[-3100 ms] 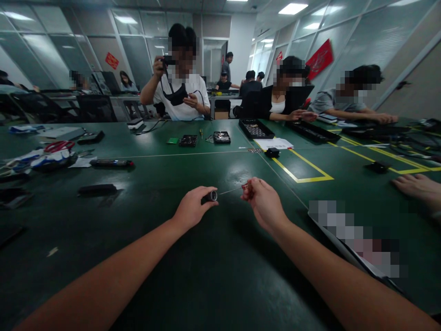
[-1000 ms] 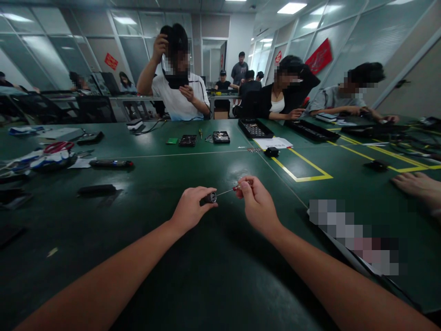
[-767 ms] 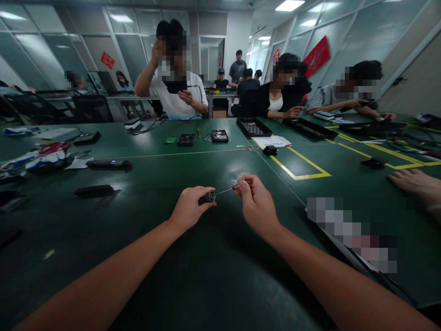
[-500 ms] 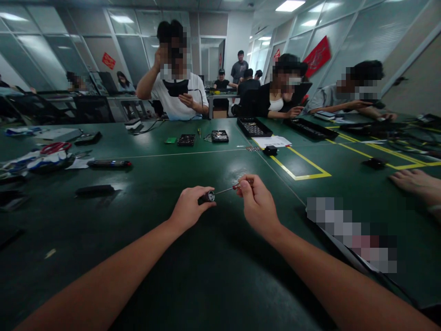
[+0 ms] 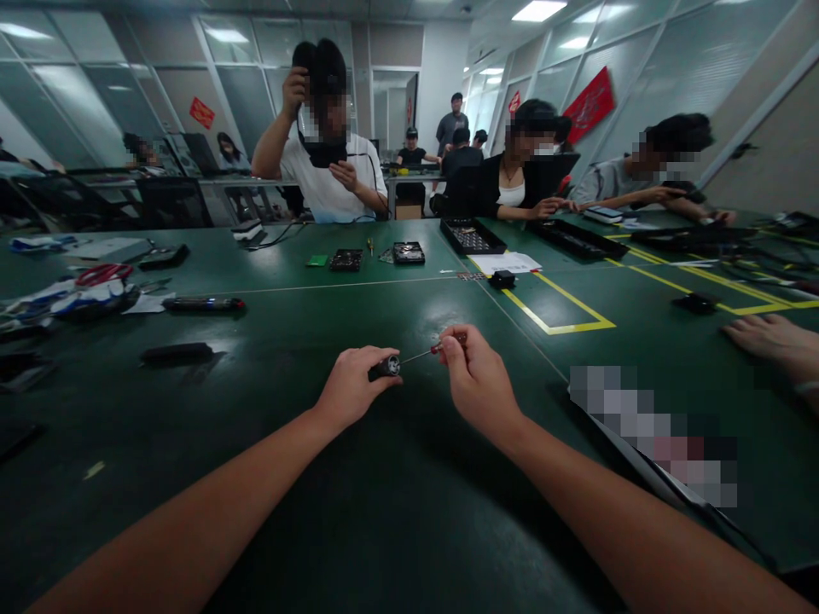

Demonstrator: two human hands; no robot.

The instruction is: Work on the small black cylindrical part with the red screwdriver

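Note:
My left hand (image 5: 351, 388) is closed around a dark cylindrical part (image 5: 389, 366), whose round, pale-detailed end faces right. Pinched in my right hand (image 5: 477, 375) is a small screwdriver (image 5: 435, 349) with a reddish handle and a thin metal shaft. The shaft points left, its tip at the face of the cylinder; whether it sits in a screw is too small to tell. Both hands are held just above the green table (image 5: 358, 529), and the rest of the cylinder is hidden behind my left fingers.
On the left lie a black pen-shaped tool (image 5: 203, 304), a dark flat piece (image 5: 177, 353) and bundled gloves (image 5: 95, 294). Ahead are a small black block (image 5: 502, 279) and a black parts tray (image 5: 472, 236). A blurred-out flat item (image 5: 646, 435) and another person's hand (image 5: 771, 341) are right.
The screwdriver and my right hand have shifted very slightly, while the left hand with the cylinder stays nearly still. Across the table, a person's raised hand and head have moved a little.

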